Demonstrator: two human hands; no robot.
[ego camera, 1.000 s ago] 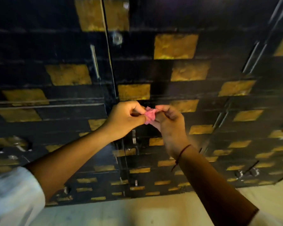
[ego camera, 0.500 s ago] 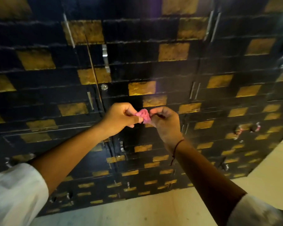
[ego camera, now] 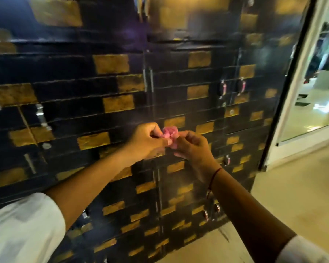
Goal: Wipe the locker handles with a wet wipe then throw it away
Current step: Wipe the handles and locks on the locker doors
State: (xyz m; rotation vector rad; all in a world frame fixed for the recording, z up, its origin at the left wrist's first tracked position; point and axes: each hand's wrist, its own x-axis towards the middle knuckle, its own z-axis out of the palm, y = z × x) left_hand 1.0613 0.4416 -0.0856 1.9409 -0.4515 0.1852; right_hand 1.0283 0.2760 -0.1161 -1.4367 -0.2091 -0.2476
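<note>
Presently, head view only. Both hands are raised in front of a dark locker wall [ego camera: 122,88] patterned with gold blocks. Left hand [ego camera: 146,142] and right hand [ego camera: 193,149] meet at centre frame, each pinching a small crumpled pink wet wipe [ego camera: 169,132] between thumb and curled fingers. The wipe is held in the air between the two hands, near the locker face but, as far as can be told, not touching it.

Grip: narrow on both sides, fingertips closed on the wad. No free slack hangs below.

Handles in sight: a bright metal handle [ego camera: 41,115] to the left, a long vertical bar pair [ego camera: 148,80] above the hands, a pair with pinkish grips [ego camera: 233,88] upper right, smaller ones lower right [ego camera: 227,160]. None is touched at present.

Handling judgement: the wipe looks light, soft and limp, probably damp and a little slippery. It will bunch instead of holding a shape. Likely best spread open, draped over the fingertips and pinched round a handle bar, then slid along it. A loose pinch could let it slip out.

Right edge: a pale doorway [ego camera: 311,103] and light floor [ego camera: 285,202]. No bin visible.
</note>
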